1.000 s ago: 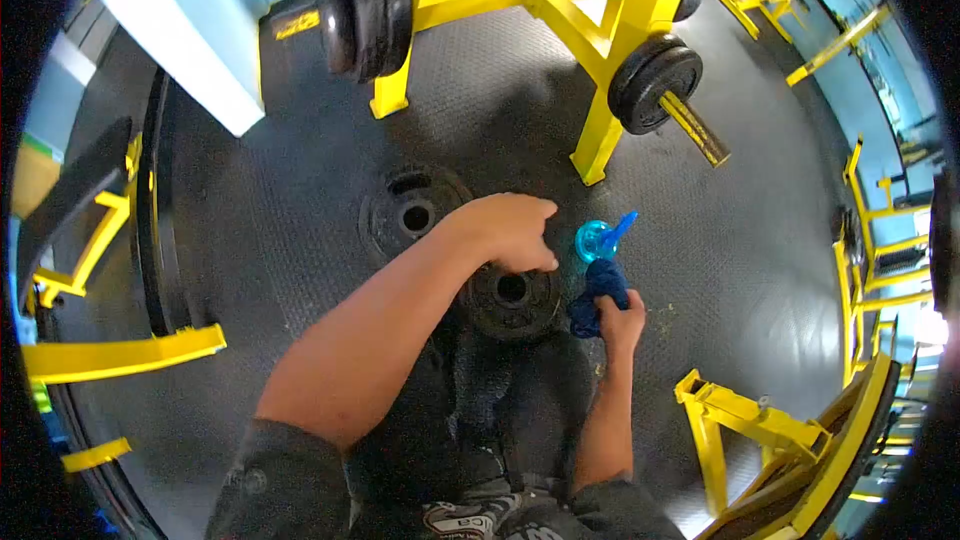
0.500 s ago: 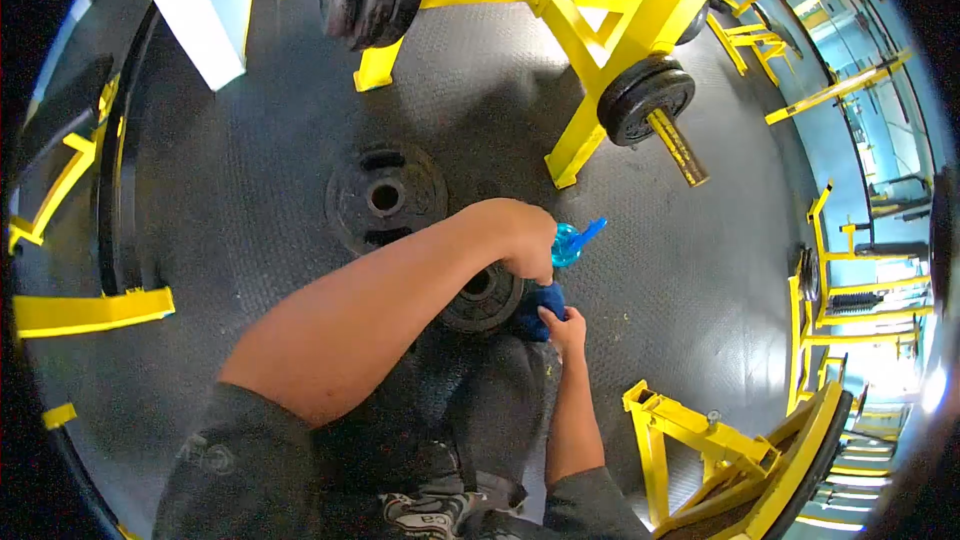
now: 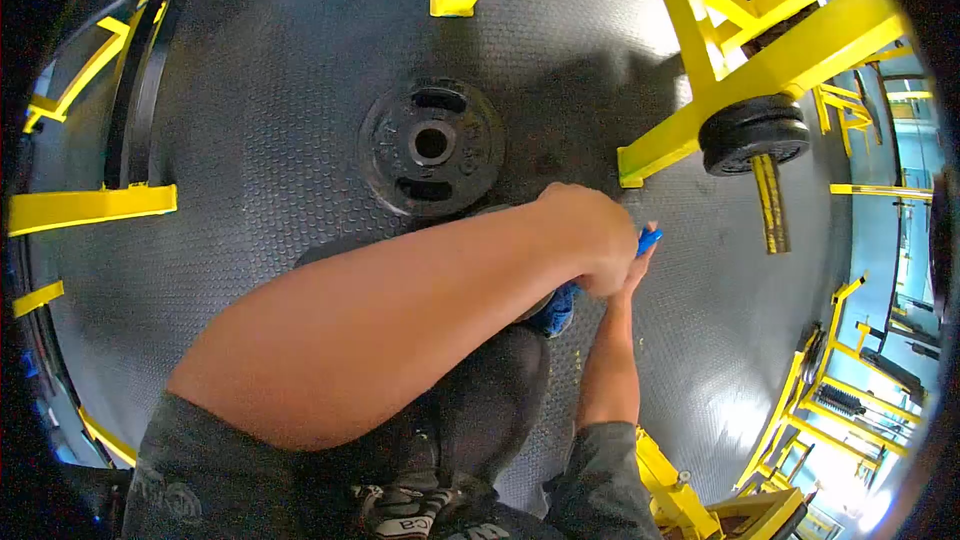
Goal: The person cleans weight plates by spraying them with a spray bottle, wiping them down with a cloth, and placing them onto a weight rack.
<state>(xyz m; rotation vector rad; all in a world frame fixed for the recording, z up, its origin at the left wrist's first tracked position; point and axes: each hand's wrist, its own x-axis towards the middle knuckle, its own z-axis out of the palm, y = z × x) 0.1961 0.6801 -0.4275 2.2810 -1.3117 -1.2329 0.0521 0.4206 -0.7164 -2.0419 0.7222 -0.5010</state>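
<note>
My left hand (image 3: pixel 600 240) reaches far across to the right with its wrist bent; it looks curled, but its fingers and what they hold are hidden. Against it, my right hand (image 3: pixel 638 265) is closed around the blue top of a spray bottle (image 3: pixel 650 240); the bottle's body is hidden. Just below my left hand a crumpled-looking blue patch (image 3: pixel 557 312) shows, a cloth or part of a shoe, I cannot tell which. A black weight plate (image 3: pixel 480 130) lies flat on the floor beyond my left forearm. A second plate is mostly covered by that arm.
A yellow weight rack (image 3: pixel 690 125) stands ahead on the right, with black plates (image 3: pixel 755 135) on a protruding yellow peg (image 3: pixel 770 205). Yellow machine frames (image 3: pixel 95 210) line the left side, and another yellow frame (image 3: pixel 670 480) is close by at lower right. Black textured matting (image 3: pixel 270 120) covers the floor.
My view has shifted, so the rack sits farther right and the flat plate higher. My right hand has moved up from the blue cloth to the spray bottle at my left hand.
</note>
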